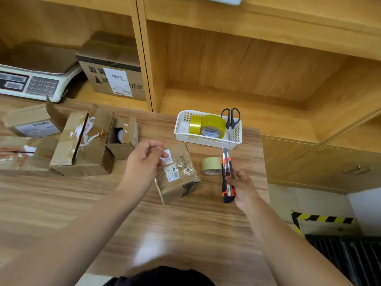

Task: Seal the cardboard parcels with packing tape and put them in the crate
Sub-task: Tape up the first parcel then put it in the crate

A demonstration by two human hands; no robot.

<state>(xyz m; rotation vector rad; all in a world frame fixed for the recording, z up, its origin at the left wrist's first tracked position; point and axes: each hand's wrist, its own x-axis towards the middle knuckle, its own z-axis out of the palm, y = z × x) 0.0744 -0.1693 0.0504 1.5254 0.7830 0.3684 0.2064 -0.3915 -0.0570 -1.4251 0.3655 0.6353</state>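
Note:
A small cardboard parcel (175, 182) with labels and clear tape on it lies in the middle of the wooden table (103, 203). My left hand (144, 159) hovers at its left top edge, fingers curled, thumb and forefinger pinching a small clear strip of tape (168, 156). My right hand (243, 188) grips an orange and black utility knife (227, 176) to the right of the parcel, blade out and pointing away from me. A beige tape roll (211, 165) lies flat between parcel and knife.
A white basket (208, 141) behind holds yellow tape rolls (212, 125) and scissors (231, 117). Several opened cardboard boxes (82, 145) crowd the table's left. A scale (33, 83) and a labelled box (115, 79) sit on the shelf. A dark slatted crate (346, 259) is at floor level, lower right.

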